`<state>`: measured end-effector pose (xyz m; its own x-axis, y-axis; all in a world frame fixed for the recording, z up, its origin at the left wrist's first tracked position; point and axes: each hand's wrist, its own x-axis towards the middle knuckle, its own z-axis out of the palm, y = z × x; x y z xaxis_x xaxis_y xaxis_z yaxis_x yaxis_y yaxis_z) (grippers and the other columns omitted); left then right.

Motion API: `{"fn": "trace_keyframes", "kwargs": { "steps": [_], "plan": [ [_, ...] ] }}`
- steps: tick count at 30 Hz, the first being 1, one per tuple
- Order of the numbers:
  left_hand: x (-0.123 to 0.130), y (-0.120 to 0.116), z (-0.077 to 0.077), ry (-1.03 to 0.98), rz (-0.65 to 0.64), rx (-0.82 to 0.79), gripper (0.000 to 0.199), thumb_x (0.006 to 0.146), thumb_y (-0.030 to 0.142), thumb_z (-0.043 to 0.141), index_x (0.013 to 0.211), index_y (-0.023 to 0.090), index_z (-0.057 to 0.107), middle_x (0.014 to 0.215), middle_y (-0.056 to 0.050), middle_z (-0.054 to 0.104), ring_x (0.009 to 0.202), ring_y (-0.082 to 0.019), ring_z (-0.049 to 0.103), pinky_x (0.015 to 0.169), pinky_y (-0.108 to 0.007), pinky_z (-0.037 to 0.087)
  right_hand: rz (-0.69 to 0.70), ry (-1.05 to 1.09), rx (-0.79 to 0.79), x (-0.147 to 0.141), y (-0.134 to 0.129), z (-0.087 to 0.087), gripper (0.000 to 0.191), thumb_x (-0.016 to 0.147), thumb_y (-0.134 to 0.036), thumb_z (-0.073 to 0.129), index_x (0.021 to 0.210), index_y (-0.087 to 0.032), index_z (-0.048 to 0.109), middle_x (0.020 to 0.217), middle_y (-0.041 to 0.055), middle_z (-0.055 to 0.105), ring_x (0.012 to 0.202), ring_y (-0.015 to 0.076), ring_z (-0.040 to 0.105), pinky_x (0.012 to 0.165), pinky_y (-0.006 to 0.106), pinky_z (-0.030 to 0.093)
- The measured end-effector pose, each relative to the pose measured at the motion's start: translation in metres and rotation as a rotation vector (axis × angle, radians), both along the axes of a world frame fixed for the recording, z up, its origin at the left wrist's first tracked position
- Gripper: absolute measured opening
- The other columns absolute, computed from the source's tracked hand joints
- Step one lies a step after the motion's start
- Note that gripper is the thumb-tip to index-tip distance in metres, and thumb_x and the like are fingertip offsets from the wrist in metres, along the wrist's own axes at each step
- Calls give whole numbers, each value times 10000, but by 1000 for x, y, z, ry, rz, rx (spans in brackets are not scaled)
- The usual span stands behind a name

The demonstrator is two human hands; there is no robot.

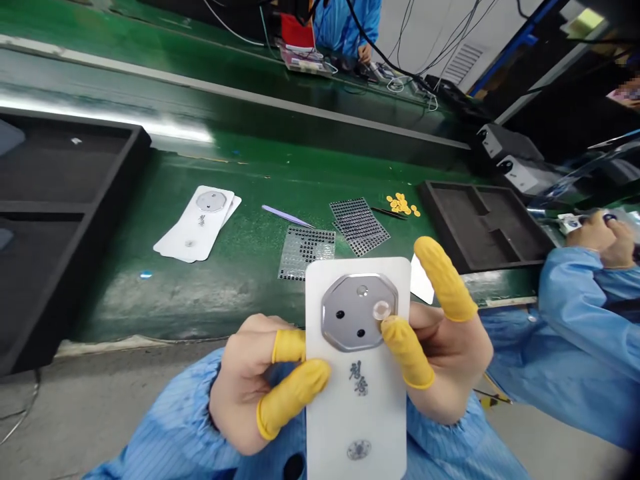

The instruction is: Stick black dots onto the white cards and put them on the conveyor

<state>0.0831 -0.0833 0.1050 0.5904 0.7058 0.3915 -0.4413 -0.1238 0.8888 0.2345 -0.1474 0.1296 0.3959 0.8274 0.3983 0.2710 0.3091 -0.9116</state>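
A white phone-shaped panel (356, 413) with rounded corners is upright before me. It bears a silver octagonal plate (350, 303) with two black dots and two clear round spots, and dark lettering below. My left hand (267, 383) grips the panel's left edge, thumb in front. At the right edge, my right hand (445, 347) has its thumb on the plate, touching the lower rim of a clear round piece (381, 310). Its index finger is raised off the panel, and its other fingers are partly hidden behind. Yellow finger cots cover thumbs and index fingers.
Similar white panels (197, 227) lie stacked at left. Beyond my hands are sheets of black dots (359, 225), purple tweezers (287, 217), black tweezers (390, 213) and yellow finger cots (401, 204). Black trays (116, 167) flank the green bench. Co-workers' hands (600, 239) work at right and opposite.
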Motion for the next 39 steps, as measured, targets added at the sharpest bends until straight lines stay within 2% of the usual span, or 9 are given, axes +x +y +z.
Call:
{"fn": "trace_keyframes", "kwargs": {
  "steps": [8, 19, 26, 29, 31, 33, 36, 37, 39],
  "plan": [
    [3, -3, -7, -32, 23, -106, 170, 832, 124, 610, 878, 200, 755, 591, -17, 697, 445, -117, 609, 425, -178, 492, -46, -58, -56, 1, -1, -7, 523, 902, -291, 586, 1389, -326, 398, 723, 2, 723, 450, 150, 639, 336, 235, 516],
    [7, -2, -9, -72, 23, -192, 136, 845, 210, 629, 865, 211, 764, 583, -19, 700, 420, -109, 589, 406, -173, 481, -25, 45, -91, 1, 3, -10, 561, 899, -315, 590, 1410, -327, 360, 730, -20, 720, 444, 135, 622, 337, 231, 496],
    [10, 3, -8, -40, 80, -226, 117, 798, 288, 691, 754, 203, 759, 481, 9, 636, 338, -79, 501, 330, -146, 401, -20, 53, -146, -5, 6, -5, 538, 906, -320, 575, 1403, -326, 371, 784, -6, 738, 485, 137, 636, 383, 226, 515],
    [13, 5, -13, 55, 58, -303, 221, 802, 345, 684, 680, 165, 725, 496, -6, 635, 378, -97, 536, 357, -165, 429, -26, 48, -180, -3, 11, -9, 553, 907, -317, 569, 1415, -295, 353, 794, 1, 739, 425, 113, 586, 354, 212, 476],
    [15, 11, -21, 191, 4, -349, 318, 852, 395, 609, 682, 142, 698, 562, -37, 667, 451, -128, 601, 419, -198, 495, -49, 17, -217, 19, 17, -21, 602, 887, -334, 595, 1425, -270, 332, 837, 17, 740, 429, 105, 576, 356, 206, 461],
    [12, 21, -34, 360, 16, -276, 351, 882, 426, 540, 772, 133, 698, 686, -77, 715, 569, -167, 671, 536, -252, 569, -137, -67, -283, 66, 22, -39, 655, 862, -369, 617, 1431, -246, 318, 924, 46, 734, 526, 123, 627, 422, 217, 495],
    [-3, 42, -60, 649, 311, -60, 348, 851, 408, 550, 989, 117, 684, 906, -129, 741, 815, -233, 713, 792, -360, 585, -373, -339, -465, 167, 25, -72, 593, 889, -403, 530, 1409, -189, 341, 1010, 96, 709, 721, 176, 680, 591, 289, 557],
    [-10, 48, -69, 729, 412, -27, 359, 837, 389, 558, 1038, 112, 669, 959, -137, 737, 877, -247, 708, 855, -385, 565, -442, -486, -607, 199, 24, -81, 542, 885, -395, 518, 1365, -172, 403, 980, 98, 711, 743, 187, 678, 631, 310, 559],
    [-24, 56, -85, 824, 514, -40, 378, 824, 351, 551, 1099, 108, 640, 1026, -140, 728, 942, -257, 696, 913, -411, 538, -512, -585, -697, 249, 19, -93, 399, 820, -360, 598, 1144, -128, 598, 966, 149, 697, 824, 248, 669, 744, 399, 542]
  ]
}}
